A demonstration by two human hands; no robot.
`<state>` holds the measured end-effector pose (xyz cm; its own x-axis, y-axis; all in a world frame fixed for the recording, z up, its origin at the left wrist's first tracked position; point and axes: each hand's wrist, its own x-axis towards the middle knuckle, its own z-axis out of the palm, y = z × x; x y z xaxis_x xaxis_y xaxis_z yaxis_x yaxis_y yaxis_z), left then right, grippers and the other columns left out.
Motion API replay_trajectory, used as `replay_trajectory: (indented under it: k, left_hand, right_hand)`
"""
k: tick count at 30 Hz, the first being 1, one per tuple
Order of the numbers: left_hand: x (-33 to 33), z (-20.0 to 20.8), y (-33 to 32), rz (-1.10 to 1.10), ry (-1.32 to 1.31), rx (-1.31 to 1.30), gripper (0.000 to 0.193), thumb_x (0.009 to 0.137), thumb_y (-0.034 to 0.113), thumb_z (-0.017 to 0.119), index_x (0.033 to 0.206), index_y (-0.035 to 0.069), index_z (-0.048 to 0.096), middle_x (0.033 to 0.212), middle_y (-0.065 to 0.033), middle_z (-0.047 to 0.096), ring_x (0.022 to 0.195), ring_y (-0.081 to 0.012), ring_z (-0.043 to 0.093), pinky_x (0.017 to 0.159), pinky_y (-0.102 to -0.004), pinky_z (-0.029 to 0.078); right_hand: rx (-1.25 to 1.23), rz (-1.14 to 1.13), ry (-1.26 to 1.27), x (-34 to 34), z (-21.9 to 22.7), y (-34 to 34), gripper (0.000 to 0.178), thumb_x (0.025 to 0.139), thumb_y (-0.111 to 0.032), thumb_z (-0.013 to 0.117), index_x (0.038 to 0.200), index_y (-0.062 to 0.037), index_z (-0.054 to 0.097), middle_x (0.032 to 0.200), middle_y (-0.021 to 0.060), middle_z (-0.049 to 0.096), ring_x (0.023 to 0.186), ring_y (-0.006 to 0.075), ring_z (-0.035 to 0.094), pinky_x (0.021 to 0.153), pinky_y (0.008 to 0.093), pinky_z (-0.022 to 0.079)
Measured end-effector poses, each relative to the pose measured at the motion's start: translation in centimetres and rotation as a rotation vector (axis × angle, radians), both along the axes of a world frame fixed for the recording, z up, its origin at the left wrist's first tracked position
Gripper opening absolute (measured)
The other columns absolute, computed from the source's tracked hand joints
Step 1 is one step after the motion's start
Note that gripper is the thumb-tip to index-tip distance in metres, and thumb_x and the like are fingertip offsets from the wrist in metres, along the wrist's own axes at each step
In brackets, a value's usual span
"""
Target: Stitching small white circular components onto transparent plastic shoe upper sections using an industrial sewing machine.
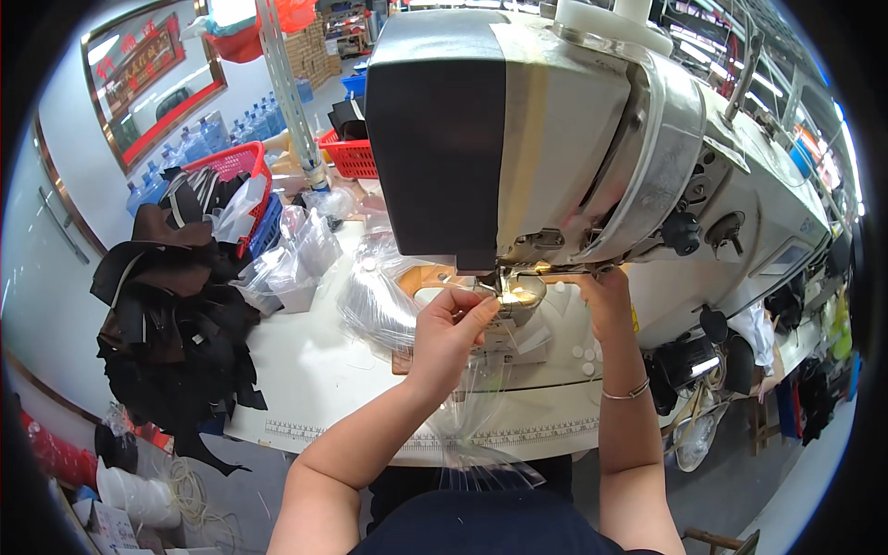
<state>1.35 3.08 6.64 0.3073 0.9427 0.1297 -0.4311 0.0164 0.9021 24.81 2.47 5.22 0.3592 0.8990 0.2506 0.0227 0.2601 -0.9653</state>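
Observation:
An industrial sewing machine (555, 139) with a dark front cover fills the upper middle. Just left of its lit needle area (518, 289), my left hand (451, 335) is closed, thumb and forefinger pinched together. What lies in that pinch is too small to make out. My right hand (606, 294) reaches up under the machine's arm on the needle's right side; its fingertips are partly hidden there. Clear plastic strips (476, 407) trail from below my left hand over the table's near edge. A bundle of clear plastic (379, 301) lies left of the needle.
Black and brown fabric pieces (176, 324) hang in a heap over the table's left side. Behind them stand a red basket (231, 165) and clear bags (296, 250). A printed ruler (370, 437) runs along the front edge. Small white discs (586, 354) lie right of the needle.

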Motion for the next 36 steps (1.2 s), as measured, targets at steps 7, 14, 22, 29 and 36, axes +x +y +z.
replay_trajectory:
  k: [7, 14, 22, 29, 36]
  left_hand:
    - [-0.7, -0.2, 1.9, -0.068, -0.048, -0.185, 0.024, 0.080, 0.011, 0.063, 0.100, 0.000, 0.054, 0.074, -0.0009, 0.055, 0.055, -0.0045, 0.043, 0.048, -0.0176, 0.032]
    - [-3.9, 1.0, 3.7, 0.179, -0.381, -0.236, 0.011, 0.085, 0.008, 0.052, 0.094, 0.005, 0.046, 0.087, -0.0062, 0.055, 0.082, -0.0174, 0.059, 0.068, -0.0263, 0.049]
    - [-11.2, 0.1, -3.9, 0.381, 0.004, 0.051, 0.035, 0.085, -0.003, 0.050, 0.117, -0.004, 0.037, 0.091, -0.0140, 0.059, 0.082, -0.0169, 0.061, 0.070, -0.0242, 0.051]
    - [-13.0, 0.7, -8.0, 0.308, 0.031, 0.045, 0.039, 0.083, -0.007, 0.051, 0.119, -0.005, 0.037, 0.099, -0.0171, 0.059, 0.085, -0.0168, 0.061, 0.079, -0.0271, 0.051]
    - [-13.4, 0.3, -8.5, 0.176, 0.025, 0.050, 0.043, 0.081, -0.006, 0.053, 0.121, -0.006, 0.036, 0.098, -0.0163, 0.059, 0.088, -0.0169, 0.060, 0.080, -0.0277, 0.051]
  right_hand:
    - [-0.130, -0.240, -0.223, -0.2, -0.6, -5.0, 0.026, 0.080, -0.009, 0.061, 0.104, 0.0001, 0.057, 0.083, -0.0033, 0.057, 0.065, 0.0025, 0.046, 0.058, 0.0179, 0.039]
    - [-0.056, -0.156, -0.425, -4.6, -1.1, -9.4, 0.029, 0.086, -0.004, 0.050, 0.115, -0.0010, 0.051, 0.075, -0.0051, 0.041, 0.066, 0.0035, 0.036, 0.059, 0.0172, 0.032]
    - [0.495, 0.129, -0.856, -15.1, 2.8, -8.3, 0.035, 0.073, -0.015, 0.068, 0.106, -0.0051, 0.060, 0.082, 0.0061, 0.053, 0.065, 0.0201, 0.055, 0.056, 0.0296, 0.045]
    - [0.618, 0.159, -0.931, -19.1, 3.1, -5.6, 0.028, 0.070, -0.014, 0.070, 0.096, -0.0056, 0.063, 0.080, 0.0060, 0.056, 0.066, 0.0212, 0.056, 0.055, 0.0301, 0.045]
    - [0.625, 0.235, -0.910, -19.0, 2.9, -6.0, 0.027, 0.069, -0.012, 0.071, 0.094, -0.0053, 0.063, 0.080, 0.0069, 0.058, 0.066, 0.0206, 0.057, 0.056, 0.0296, 0.046]
